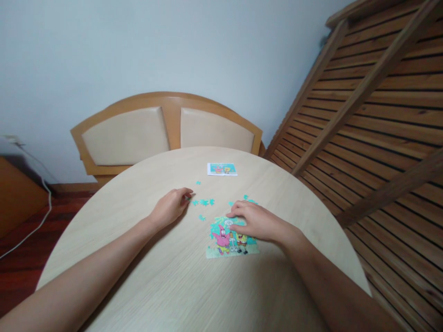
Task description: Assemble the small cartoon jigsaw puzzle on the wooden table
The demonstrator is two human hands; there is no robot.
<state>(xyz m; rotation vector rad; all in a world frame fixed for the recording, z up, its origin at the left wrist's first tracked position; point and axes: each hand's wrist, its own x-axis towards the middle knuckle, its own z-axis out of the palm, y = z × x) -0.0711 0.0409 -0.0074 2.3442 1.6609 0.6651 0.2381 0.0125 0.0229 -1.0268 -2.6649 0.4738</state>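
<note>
A partly assembled jigsaw puzzle [222,242] lies flat, showing a pink starfish and other cartoon figures on teal. Over its upper right part rests my right hand [254,219], fingers spread and thumb apart, hiding some of the picture. My left hand [173,205] is to the left of several loose teal puzzle pieces [206,202], its fingertips pinched together on a small puzzle piece [188,198], mostly covered by the fingers. One single piece [202,217] lies between the left hand and the puzzle. More loose pieces [246,197] lie just beyond my right hand.
A reference picture card [222,169] with the cartoon figures lies toward the far side of the round wooden table [155,286]. Another loose piece [198,183] is nearer the card. Behind the table stands a padded headboard [169,120]; wooden slats [363,115] lean at right.
</note>
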